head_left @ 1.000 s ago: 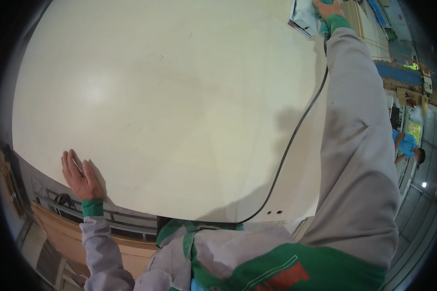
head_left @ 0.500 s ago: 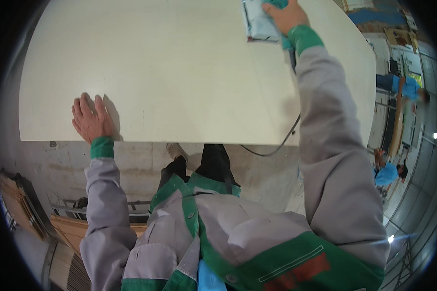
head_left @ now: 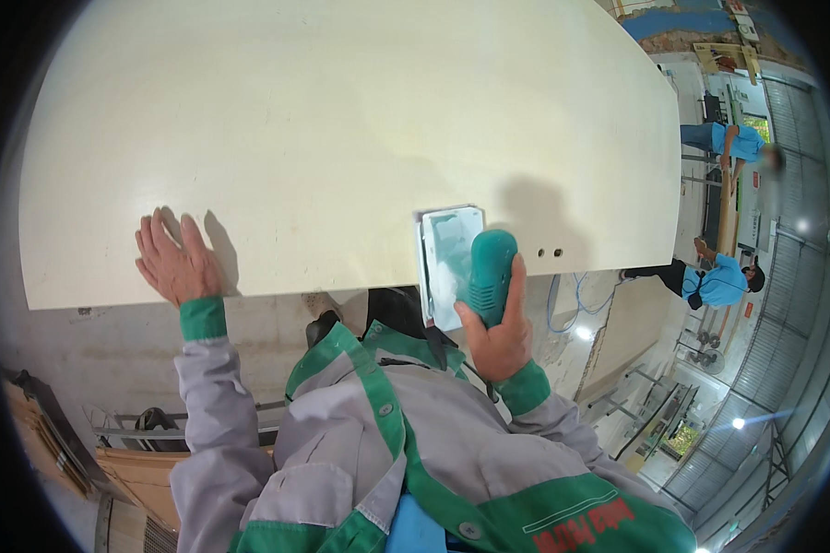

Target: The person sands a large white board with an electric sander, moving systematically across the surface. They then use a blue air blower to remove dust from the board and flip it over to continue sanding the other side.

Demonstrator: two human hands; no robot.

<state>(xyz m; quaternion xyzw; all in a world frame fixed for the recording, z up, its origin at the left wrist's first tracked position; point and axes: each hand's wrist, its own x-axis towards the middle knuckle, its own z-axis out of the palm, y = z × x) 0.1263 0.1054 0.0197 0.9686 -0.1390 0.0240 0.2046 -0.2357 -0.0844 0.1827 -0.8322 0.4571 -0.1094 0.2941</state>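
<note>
A large cream-coloured panel (head_left: 304,138) lies flat in front of me. My left hand (head_left: 177,263) rests on it near the front left edge, fingers spread and holding nothing. My right hand (head_left: 501,339) is wrapped round the teal grip of an electric sander (head_left: 493,272). The sander's whitish, dust-smeared rectangular base sits across the panel's near edge, partly on the surface and partly overhanging toward my body. Two small dark holes (head_left: 551,252) show in the panel just right of the sander.
Two people in blue shirts, one farther (head_left: 740,143) and one nearer (head_left: 721,281), are off to the right. A blue hose (head_left: 576,304) hangs below the panel's right part. Brown boards (head_left: 143,470) and metal bars stand at lower left, near my elbow.
My right hand has drawn the sander from the panel's far right back to its near edge. My left hand stays spread on the panel. The view has shifted slightly.
</note>
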